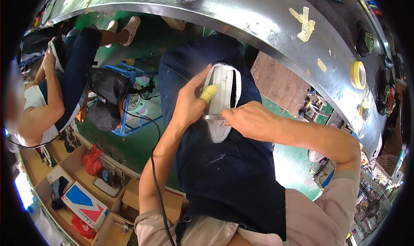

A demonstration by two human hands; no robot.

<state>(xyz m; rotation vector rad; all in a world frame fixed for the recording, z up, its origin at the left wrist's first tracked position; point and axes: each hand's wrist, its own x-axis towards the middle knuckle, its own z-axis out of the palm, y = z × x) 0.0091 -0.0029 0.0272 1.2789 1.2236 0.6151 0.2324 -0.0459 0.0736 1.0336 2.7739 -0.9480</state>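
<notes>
A white, shoe-shaped piece (222, 85) with a fuzzy edge and a dark gap along its right side lies over my lap, looking like a shoe upper turned bottom up. My left hand (189, 103) grips its left side, the index finger stretched along the rim. A yellow cover (208, 93) wraps the thumb, which presses on the white surface. In my right hand (246, 120), closed, is a flat metal tool (212, 117) lying across the lower part of the piece. Its exact kind is hidden by the fingers.
Ahead curves a metal bench (254, 19) holding a yellow tape roll (358, 75). On the left another person (51, 88) sits holding a dark shoe, near a blue metal frame (125, 116) and a black bag (108, 86). Wooden compartments (77, 164) stand lower left. A cable (154, 172) crosses my left arm.
</notes>
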